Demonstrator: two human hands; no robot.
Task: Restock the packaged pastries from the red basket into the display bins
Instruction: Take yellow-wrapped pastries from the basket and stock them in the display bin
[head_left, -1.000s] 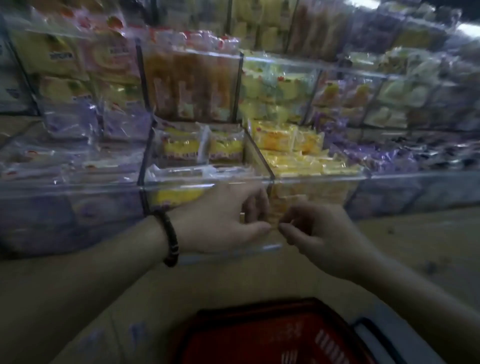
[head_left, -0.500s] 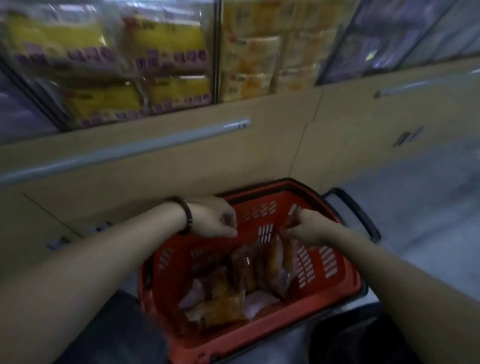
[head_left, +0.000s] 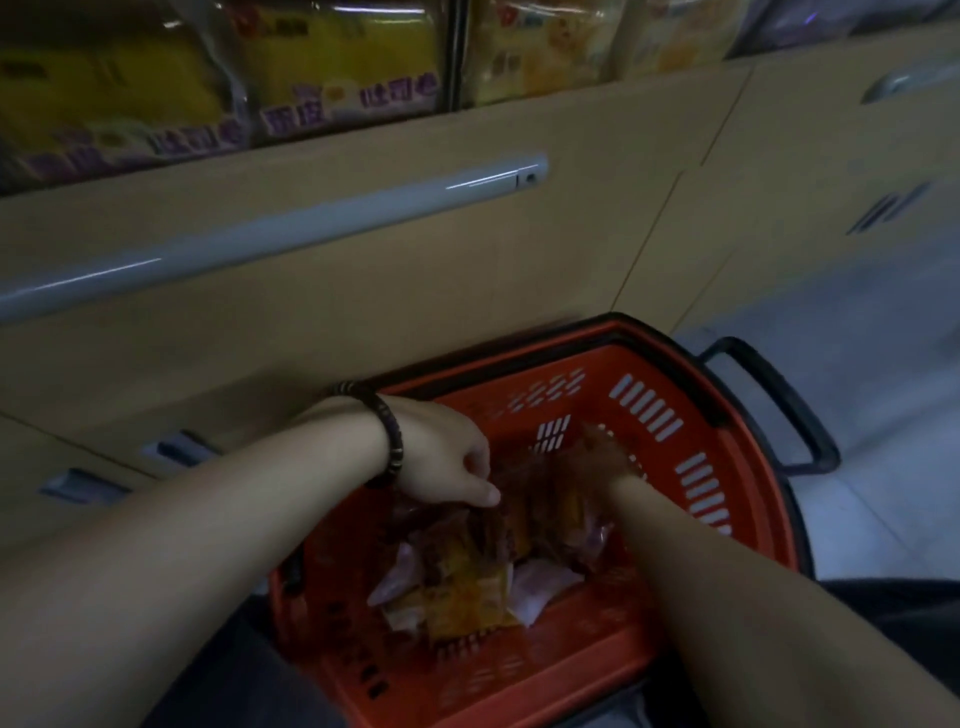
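The red basket sits on the floor below me, holding several packaged pastries in orange and pinkish wrappers. My left hand, with a dark beaded bracelet on the wrist, reaches into the basket with fingers curled down onto the upper packets. My right hand is blurred and deep among the packets on the right side; whether it has hold of one is unclear. The display bins with yellow packaged goods show along the top edge.
A beige cabinet front with a long grey rail stands right behind the basket. The basket's black handle sticks out to the right over grey floor. My dark trouser legs frame the basket's near side.
My view has dropped from the display bins down to the basket. Both hands moved from the bin's front edge into the basket and now sit lower among the packets.
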